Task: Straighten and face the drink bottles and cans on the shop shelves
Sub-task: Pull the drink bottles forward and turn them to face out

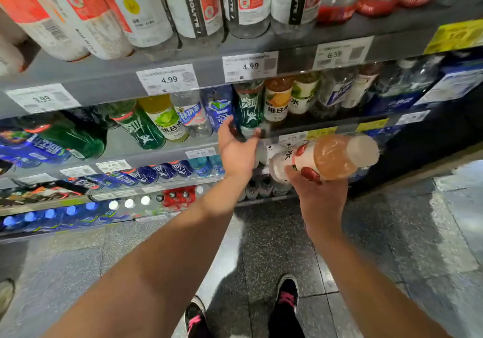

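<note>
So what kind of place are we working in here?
Most likely a shop's drinks aisle: tiered grey shelves packed with bottled drinks, price tags clipped along the shelf edges, and a pink drink bottle held in the right hand.

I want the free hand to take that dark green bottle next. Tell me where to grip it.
Grip the dark green plastic bottle with the white figure round its lower body, coming straight from the front with the open left hand. Neighbouring bottles stand close on both sides and its cap sits under the shelf edge, so only the front shows.
</note>
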{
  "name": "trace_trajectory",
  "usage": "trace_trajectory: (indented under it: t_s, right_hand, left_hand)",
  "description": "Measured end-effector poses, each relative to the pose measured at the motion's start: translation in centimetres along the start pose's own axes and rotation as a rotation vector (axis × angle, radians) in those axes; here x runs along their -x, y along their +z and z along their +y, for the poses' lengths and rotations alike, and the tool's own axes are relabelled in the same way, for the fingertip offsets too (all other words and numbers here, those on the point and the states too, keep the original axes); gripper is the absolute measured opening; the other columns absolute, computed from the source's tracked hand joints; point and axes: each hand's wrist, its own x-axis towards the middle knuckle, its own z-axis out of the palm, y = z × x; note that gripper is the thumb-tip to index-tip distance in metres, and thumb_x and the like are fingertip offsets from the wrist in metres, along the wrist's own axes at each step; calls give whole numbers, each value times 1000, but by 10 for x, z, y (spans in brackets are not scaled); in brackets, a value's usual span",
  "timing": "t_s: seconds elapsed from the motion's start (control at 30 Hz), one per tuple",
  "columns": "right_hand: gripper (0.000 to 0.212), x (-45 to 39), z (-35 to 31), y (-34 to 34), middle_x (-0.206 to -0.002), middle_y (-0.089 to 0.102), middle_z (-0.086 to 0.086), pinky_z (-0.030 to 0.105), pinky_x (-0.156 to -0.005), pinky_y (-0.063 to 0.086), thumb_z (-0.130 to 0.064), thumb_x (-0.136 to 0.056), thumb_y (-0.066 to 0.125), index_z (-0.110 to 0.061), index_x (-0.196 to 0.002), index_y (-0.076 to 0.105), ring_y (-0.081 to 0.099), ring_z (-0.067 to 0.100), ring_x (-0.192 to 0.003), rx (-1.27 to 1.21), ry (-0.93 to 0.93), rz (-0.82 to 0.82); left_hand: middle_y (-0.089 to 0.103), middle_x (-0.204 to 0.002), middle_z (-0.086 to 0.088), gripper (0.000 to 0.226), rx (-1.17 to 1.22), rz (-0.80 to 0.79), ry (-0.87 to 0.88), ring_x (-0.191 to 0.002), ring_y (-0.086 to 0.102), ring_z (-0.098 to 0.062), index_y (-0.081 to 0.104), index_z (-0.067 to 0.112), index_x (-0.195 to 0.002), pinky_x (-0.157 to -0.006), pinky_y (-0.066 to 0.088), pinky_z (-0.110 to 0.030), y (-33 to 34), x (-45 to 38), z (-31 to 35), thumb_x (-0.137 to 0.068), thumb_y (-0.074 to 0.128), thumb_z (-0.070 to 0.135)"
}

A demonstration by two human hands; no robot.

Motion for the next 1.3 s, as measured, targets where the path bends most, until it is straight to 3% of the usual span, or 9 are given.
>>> trace_trajectory:
  t_s: [0.07,0.17,0.27,0.4,0.63,0.87,0.97,1.17,1.3]
  right_hand:
    - [55,-13,6,-17,-103,74,-12,15,-84,55,-17,-70,91,-20,-117,64,70,3,-96,26,2,-34]
    - [47,-26,15,-37,-100,75,-15,15,-85,54,-14,-71,90,-28,-108,65,71,4,-96,26,-10,-87]
    - [48,-32,21,-48,-100,74,-20,10,-84,52,-18,-66,92,-32,-104,66,70,-1,-95,49,-5,-103]
    - [55,-31,26,-53,-97,68,-38,-1,-75,45,-20,-64,94,-33,-106,61,65,-16,-92,69,23,-139]
    - [70,-34,32,-60,-106,70,-17,1,-75,47,-24,-61,95,-18,-122,61,66,-10,-94,67,101,-201]
    - [68,-33,26,-61,-95,71,-30,0,-76,45,-29,-59,96,-22,-117,61,66,-13,-90,100,86,-175]
    - [65,-31,26,-60,-98,73,-15,1,-74,46,-23,-60,96,-23,-115,62,67,-9,-88,94,90,-156]
    - [50,-26,22,-51,-93,72,-25,1,-74,46,-10,-65,93,-26,-103,66,69,-7,-84,91,75,-154]
    - [49,-33,11,-37,-93,70,-34,-2,-77,45,-11,-69,92,-35,-100,63,67,-12,-87,69,30,-173]
  left_hand:
    - [51,-143,-4,76,14,70,-15,-132,49,-16,42,10,-145,-114,33,-22,23,-10,6,-81,82,18]
    - [41,-154,-10,85,-37,130,-9,-143,39,-20,32,7,-151,-121,24,-28,52,-24,11,-82,80,19]
    - [38,-153,-17,87,-103,223,-1,-143,36,-27,31,-1,-150,-115,16,-19,71,-30,11,-82,81,22]
    - [50,-142,-17,78,-132,346,3,-133,47,-29,43,-1,-142,-113,30,-30,82,-34,11,-80,83,25]
    - [65,-115,-5,57,-153,422,-21,-106,62,-25,49,10,-118,-93,49,-41,80,-41,14,-77,83,31]
    - [60,-120,-10,59,-291,394,4,-116,56,-29,54,6,-119,-99,46,-43,75,-46,16,-75,83,33]
    - [60,-117,-10,60,-282,390,-20,-115,56,-29,55,6,-114,-97,48,-44,72,-47,18,-70,85,34]
    - [53,-91,9,64,-222,332,-28,-90,61,-23,32,25,-99,-70,37,-23,67,-27,20,-63,85,29]
    - [57,-96,16,72,-66,329,6,-79,54,10,39,28,-108,-69,34,7,47,-7,7,-60,92,22]
